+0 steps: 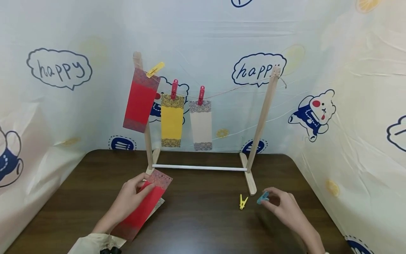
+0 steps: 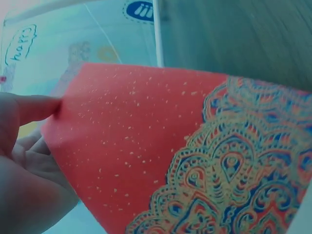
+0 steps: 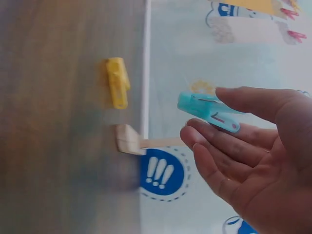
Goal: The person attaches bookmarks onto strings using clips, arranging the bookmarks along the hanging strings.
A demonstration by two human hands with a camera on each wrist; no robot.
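Observation:
My left hand pinches a red envelope with a lace-patterned border, held tilted over the table's left side. In the left wrist view the envelope shows gold flecks and an ornate patterned end, with the thumb pressed on its edge. Partly hidden beneath it is a pale patterned envelope. On the right, my right hand pinches a light-blue clothespin between thumb and fingers, just above the table. A yellow clothespin lies on the table left of that hand.
Behind the hands stands a wooden frame with a string and a white bottom rod. Clipped along the string hang a red envelope, a yellow envelope and a white envelope. A printed curtain surrounds the dark table.

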